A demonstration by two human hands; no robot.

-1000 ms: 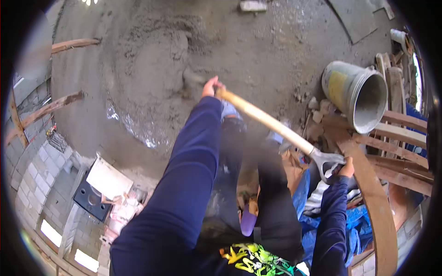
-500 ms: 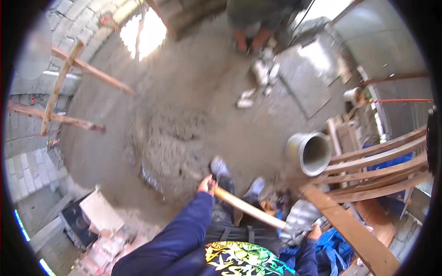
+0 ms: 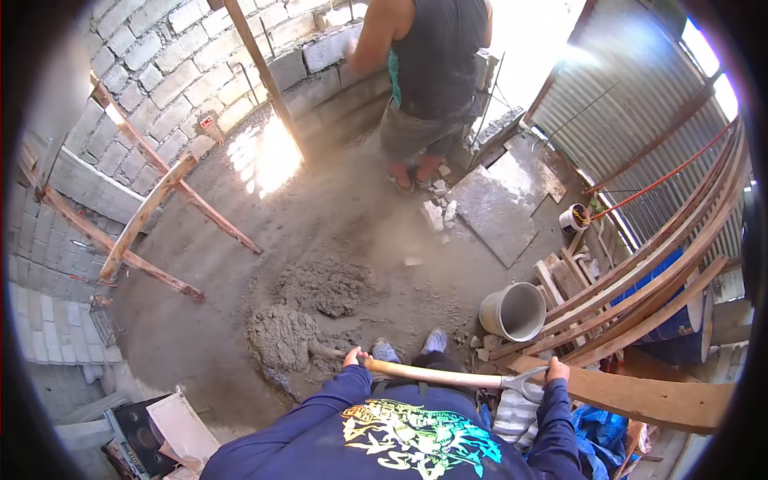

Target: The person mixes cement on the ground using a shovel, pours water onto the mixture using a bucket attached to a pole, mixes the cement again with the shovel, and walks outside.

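A shovel (image 3: pixel 436 374) with a wooden shaft lies crosswise in front of my body. My left hand (image 3: pixel 355 358) is closed round its lower shaft, close to the metal neck. At the other end my right hand (image 3: pixel 558 370) grips the D-shaped metal handle. The shovel's blade is hidden under a heap of wet grey mortar (image 3: pixel 280 336). Just beyond that heap lies more mortar (image 3: pixel 328 288) on the floor. My shoes (image 3: pixel 386 350) stand beside the shaft.
A co-worker (image 3: pixel 436 60) stands at the back near the block wall (image 3: pixel 176 64). To the right are a bucket (image 3: pixel 512 312), long wooden boards (image 3: pixel 640 292) and a wide plank (image 3: pixel 632 392). Timber poles (image 3: pixel 180 188) lean at left. Broken block pieces (image 3: pixel 434 214) lie mid-floor.
My view has tilted up, showing more of the co-worker and walls. My right hand and the shovel's handle end have risen, levelling the shaft. Both hands still hold it.
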